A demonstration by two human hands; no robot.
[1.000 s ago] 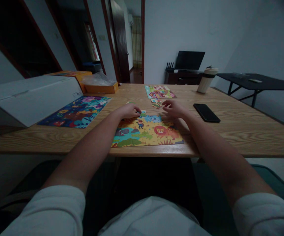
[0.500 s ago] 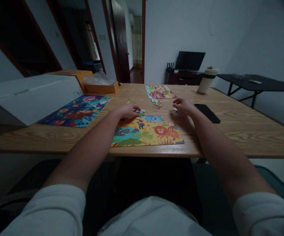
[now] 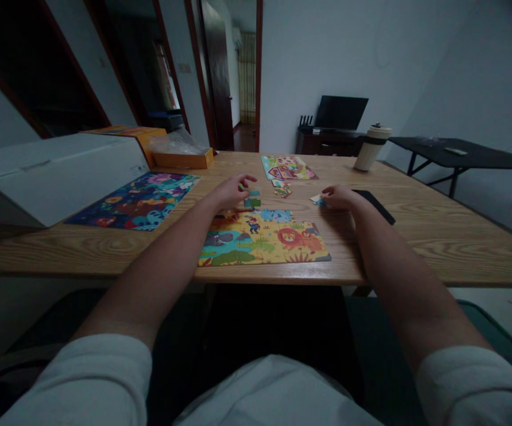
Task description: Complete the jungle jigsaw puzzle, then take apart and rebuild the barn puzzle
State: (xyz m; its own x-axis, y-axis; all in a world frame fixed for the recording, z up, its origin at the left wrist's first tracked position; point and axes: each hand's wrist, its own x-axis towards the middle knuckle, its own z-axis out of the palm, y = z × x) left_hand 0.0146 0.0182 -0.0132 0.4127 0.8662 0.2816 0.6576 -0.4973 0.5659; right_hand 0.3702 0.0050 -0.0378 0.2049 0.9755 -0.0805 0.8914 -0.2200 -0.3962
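A partly joined jigsaw puzzle (image 3: 262, 242) with lions, a hippo and a small figure lies in front of me. My left hand (image 3: 232, 193) hovers over its far left side, fingers apart. Just beside those fingers is a green and blue puzzle piece (image 3: 252, 200), which the hand does not grip. To the right of the puzzle, my right hand (image 3: 338, 196) has its fingertips closed on the edge of a pale and blue puzzle piece (image 3: 317, 200) low over the table. Loose puzzle pieces (image 3: 282, 189) lie farther back between my hands.
A pink and green puzzle picture (image 3: 289, 167) lies at the back, a dark blue one (image 3: 134, 201) at left. Beside it stand a white box (image 3: 61, 174) and an orange tray (image 3: 185, 160) with clear plastic. A black phone (image 3: 378, 207) and a cup (image 3: 372, 148) are at right.
My left hand has lifted off the green and blue piece, its fingers spreading. My right hand has shifted slightly right and lower, and more of its piece now shows.
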